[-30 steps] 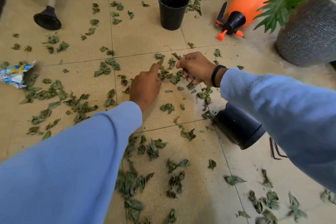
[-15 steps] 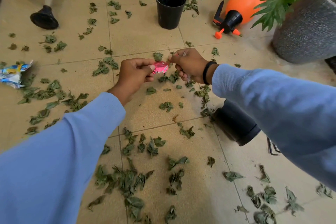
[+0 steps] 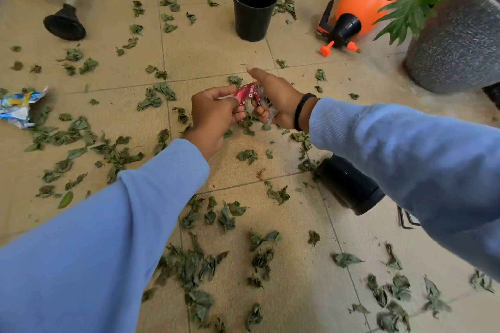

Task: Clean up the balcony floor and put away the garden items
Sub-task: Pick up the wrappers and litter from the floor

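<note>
Two hands meet above the tiled floor (image 3: 211, 54), sharing one small red wrapper (image 3: 246, 92). The left hand (image 3: 215, 113) pinches its near end with curled fingers; the right hand (image 3: 273, 100), forefinger stretched forward, grips the far end along with some clear crinkled plastic. The wrapper's length runs between them, left to right, so either could take it. Next, the upright black pot (image 3: 253, 9) stands straight ahead, the blue-and-yellow wrapper (image 3: 19, 107) far left.

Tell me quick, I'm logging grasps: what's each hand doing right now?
Left hand: closed, pinching the red wrapper.
Right hand: closed, gripping a clear crumpled wrapper, fingers also at the red wrapper's edge.
</note>
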A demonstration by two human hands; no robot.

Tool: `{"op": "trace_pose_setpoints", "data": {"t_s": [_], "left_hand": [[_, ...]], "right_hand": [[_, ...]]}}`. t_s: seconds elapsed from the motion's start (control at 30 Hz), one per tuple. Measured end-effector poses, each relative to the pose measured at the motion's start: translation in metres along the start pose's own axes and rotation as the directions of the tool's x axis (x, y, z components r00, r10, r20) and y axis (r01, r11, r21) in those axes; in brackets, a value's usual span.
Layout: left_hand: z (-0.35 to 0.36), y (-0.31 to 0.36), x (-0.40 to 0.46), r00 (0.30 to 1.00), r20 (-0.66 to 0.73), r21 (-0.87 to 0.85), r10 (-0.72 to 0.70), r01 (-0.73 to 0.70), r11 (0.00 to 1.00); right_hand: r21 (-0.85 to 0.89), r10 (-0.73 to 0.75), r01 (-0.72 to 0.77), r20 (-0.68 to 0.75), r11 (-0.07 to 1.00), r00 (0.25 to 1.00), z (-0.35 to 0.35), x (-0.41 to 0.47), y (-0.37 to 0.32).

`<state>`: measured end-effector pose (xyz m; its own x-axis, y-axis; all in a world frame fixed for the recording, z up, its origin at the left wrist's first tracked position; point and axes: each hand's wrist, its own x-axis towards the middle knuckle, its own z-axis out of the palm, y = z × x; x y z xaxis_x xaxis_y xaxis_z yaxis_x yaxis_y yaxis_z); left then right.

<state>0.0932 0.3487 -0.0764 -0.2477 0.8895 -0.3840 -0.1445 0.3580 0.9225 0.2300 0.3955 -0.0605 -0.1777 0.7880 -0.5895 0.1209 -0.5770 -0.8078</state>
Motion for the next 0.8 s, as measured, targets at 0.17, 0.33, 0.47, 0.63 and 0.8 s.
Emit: {"op": "trace_pose_setpoints", "data": {"t_s": [0.17, 0.33, 0.47, 0.63, 0.8], "left_hand": [[0.008, 0.002, -0.011, 0.998, 0.029, 0.003, 0.059, -0.059, 0.998], [0.021, 0.002, -0.015, 0.98, 0.008, 0.193, 0.197, -0.195, 0.962], [0.024, 0.003, -0.02, 0.963, 0.062, 0.257, 0.261, -0.269, 0.928], [0.028, 0.005, -0.029, 0.936, 0.074, 0.263, 0.343, -0.351, 0.899], [0.028, 0.003, -0.032, 0.925, 0.106, 0.289, 0.365, -0.38, 0.879]], "right_hand": [[0.006, -0.049, 0.049, 0.032, 0.999, 0.998, 0.006, -0.001, -0.003], [0.054, -0.051, 0.048, 0.055, 0.997, 0.997, -0.002, -0.005, -0.015], [0.096, -0.019, 0.009, 0.108, 0.995, 0.994, -0.016, -0.009, -0.021], [0.016, -0.016, 0.014, 0.118, 1.0, 0.993, -0.022, -0.008, -0.017], [-0.137, -0.053, 0.06, 0.056, 0.989, 0.997, -0.018, -0.011, -0.014]]}}
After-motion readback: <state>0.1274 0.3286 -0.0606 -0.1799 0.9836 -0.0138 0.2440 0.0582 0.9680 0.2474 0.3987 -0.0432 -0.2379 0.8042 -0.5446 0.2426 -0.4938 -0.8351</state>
